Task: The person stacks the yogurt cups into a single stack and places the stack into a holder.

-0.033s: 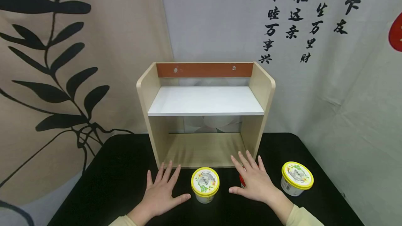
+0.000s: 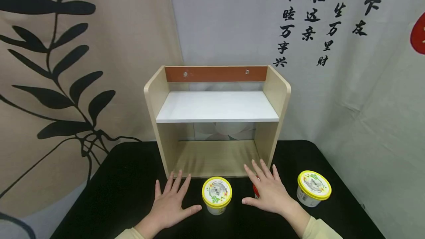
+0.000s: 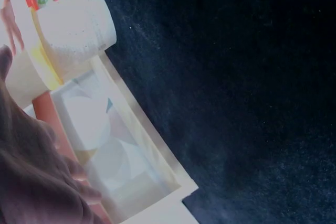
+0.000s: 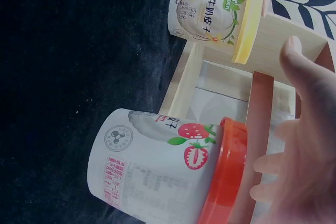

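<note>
My left hand (image 2: 174,204) is spread, fingers straight, left of a white tub with a yellow lid (image 2: 217,196); it holds nothing. On that tub's other side my right hand (image 2: 269,193) also has its fingers spread. Beneath the right hand, a tub with a red lid (image 2: 256,191) is mostly hidden in the head view. The right wrist view shows this red-lidded tub (image 4: 157,163) with strawberries printed on its side, apart from the fingers. Farther right stands a second yellow-lidded tub (image 2: 313,189).
A two-level wooden shelf (image 2: 217,108) with a white upper board and brown back rail stands behind the hands on the black table (image 2: 129,180). Behind it hangs a cloth backdrop (image 2: 225,21) with leaf prints and black characters.
</note>
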`<act>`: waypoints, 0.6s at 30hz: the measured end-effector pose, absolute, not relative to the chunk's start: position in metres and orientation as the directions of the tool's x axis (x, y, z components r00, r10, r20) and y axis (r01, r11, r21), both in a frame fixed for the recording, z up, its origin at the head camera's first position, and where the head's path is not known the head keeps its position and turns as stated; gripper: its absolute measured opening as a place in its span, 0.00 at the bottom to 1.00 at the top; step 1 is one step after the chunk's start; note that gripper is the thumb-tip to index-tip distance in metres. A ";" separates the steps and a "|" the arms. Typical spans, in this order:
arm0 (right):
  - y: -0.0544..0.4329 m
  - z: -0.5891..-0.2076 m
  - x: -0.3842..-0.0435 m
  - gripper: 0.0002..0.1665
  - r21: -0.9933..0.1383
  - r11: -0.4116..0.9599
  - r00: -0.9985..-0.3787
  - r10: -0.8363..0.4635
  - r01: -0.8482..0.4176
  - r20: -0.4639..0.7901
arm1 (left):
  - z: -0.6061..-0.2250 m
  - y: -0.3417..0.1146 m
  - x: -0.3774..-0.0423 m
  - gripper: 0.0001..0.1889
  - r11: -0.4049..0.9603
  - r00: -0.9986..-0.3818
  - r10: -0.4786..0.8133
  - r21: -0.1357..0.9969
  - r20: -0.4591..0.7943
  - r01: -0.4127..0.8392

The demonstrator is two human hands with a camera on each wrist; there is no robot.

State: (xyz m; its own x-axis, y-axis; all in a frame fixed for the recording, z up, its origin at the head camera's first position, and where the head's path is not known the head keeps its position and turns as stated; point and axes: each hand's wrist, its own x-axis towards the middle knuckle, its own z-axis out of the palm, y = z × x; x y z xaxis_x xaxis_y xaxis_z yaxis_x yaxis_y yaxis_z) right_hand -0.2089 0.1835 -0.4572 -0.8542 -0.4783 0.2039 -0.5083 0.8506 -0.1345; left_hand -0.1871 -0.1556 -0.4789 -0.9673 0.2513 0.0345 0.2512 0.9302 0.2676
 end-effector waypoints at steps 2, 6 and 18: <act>0.184 -0.458 -0.208 0.60 -0.137 0.850 -0.854 -0.478 -0.509 0.208 | -0.480 -0.156 -0.187 0.54 0.930 -0.966 0.255 0.266 0.036 0.255; 0.184 -0.459 -0.208 0.60 -0.141 0.847 -0.851 -0.480 -0.513 0.214 | -0.480 -0.156 -0.187 0.53 0.925 -0.964 0.263 0.269 0.051 0.266; 0.191 -0.466 -0.206 0.62 -0.170 0.816 -0.815 -0.486 -0.553 0.315 | -0.483 -0.158 -0.185 0.55 0.908 -0.958 0.264 0.304 0.114 0.287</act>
